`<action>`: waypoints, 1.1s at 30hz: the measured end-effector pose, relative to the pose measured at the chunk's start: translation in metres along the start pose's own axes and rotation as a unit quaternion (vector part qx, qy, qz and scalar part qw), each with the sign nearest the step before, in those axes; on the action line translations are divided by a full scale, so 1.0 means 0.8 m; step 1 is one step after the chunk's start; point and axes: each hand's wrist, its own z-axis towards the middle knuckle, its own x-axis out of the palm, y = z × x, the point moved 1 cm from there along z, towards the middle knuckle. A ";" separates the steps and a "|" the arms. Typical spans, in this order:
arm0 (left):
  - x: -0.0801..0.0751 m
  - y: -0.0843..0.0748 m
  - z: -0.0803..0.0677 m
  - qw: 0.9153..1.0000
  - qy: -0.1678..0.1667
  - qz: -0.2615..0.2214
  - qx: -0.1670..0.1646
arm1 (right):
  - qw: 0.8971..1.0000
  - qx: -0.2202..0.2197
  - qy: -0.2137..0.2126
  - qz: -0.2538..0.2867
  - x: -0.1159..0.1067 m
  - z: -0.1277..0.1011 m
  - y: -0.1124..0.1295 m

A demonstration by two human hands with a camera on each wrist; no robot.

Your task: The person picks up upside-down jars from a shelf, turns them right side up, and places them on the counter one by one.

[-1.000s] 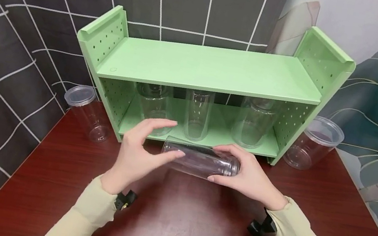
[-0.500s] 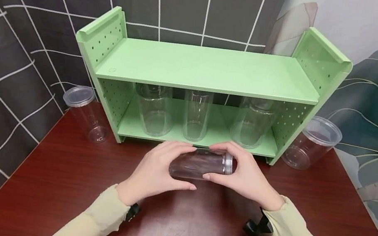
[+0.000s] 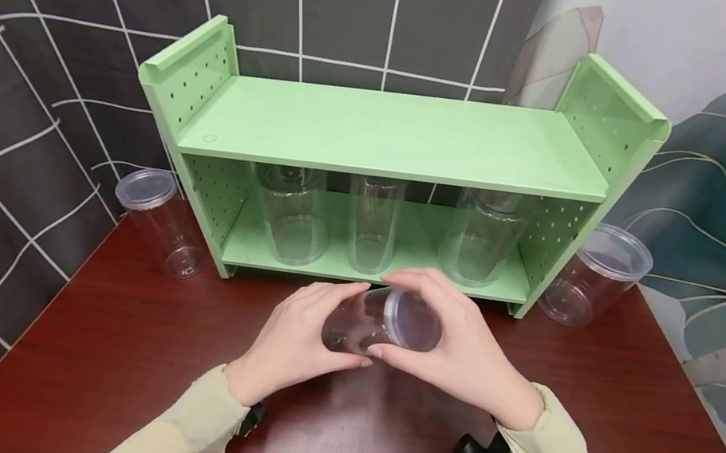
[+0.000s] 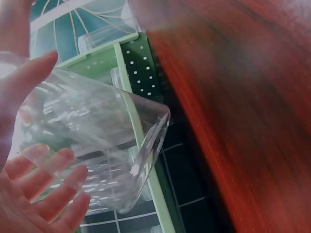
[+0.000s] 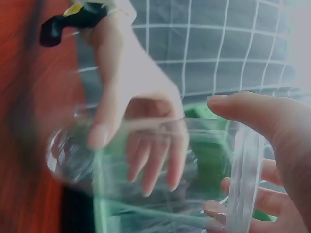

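Both hands hold a clear plastic jar (image 3: 383,321) just above the dark red table (image 3: 116,345), in front of the green shelf (image 3: 387,133). My left hand (image 3: 300,333) wraps the jar's base end (image 4: 97,150) with its fingers curled round it. My right hand (image 3: 452,339) grips the lidded end, which is tipped up toward the camera. In the right wrist view the jar (image 5: 160,170) lies between both hands, with the left hand's fingers (image 5: 150,165) seen through it.
Three clear jars (image 3: 296,211) (image 3: 374,220) (image 3: 485,236) stand on the shelf's lower level; its top level is bare. A lidded clear cup (image 3: 160,219) stands left of the shelf, a wider lidded jar (image 3: 591,275) right of it.
The jar lay sideways with only the right hand on it; the left hand has closed round its base, and the jar has swung so that its lidded end faces up toward the camera.
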 end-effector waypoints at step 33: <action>-0.039 0.043 -0.036 0.980 -0.072 -0.020 -0.184 | 0.884 0.168 -0.437 0.003 -0.148 0.021 -0.004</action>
